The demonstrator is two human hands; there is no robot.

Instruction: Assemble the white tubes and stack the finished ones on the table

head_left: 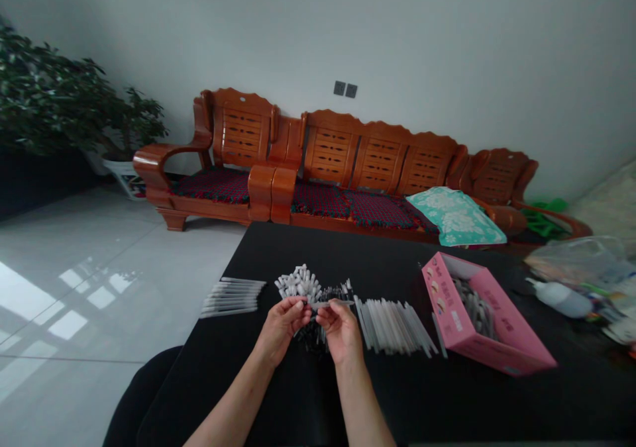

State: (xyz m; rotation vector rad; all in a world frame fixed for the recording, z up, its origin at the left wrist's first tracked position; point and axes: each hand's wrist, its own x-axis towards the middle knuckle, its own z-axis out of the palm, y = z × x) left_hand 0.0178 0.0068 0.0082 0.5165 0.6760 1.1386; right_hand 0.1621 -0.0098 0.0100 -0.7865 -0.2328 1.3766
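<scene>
Both hands meet over the middle of a black table (218,367). My right hand (342,331) pinches a thin whitish pen barrel (322,305) that lies sideways between the hands. At its left end, my left hand (282,326) is closed, thumb against fingers, on something small and dark that I cannot make out. Just behind them is a heap of white pen caps (299,281). Small dark, pointed parts (334,293) lie beside the caps, and black pieces (311,336) are partly hidden beneath my hands. A row of translucent barrels (392,326) lies to the right.
White pens (234,297) lie in a row at the table's left edge. A pink box (501,341) with grey pieces inside stands on the right, near a white bottle (561,298) and a plastic bag (581,261). Behind the table is a wooden sofa (332,149).
</scene>
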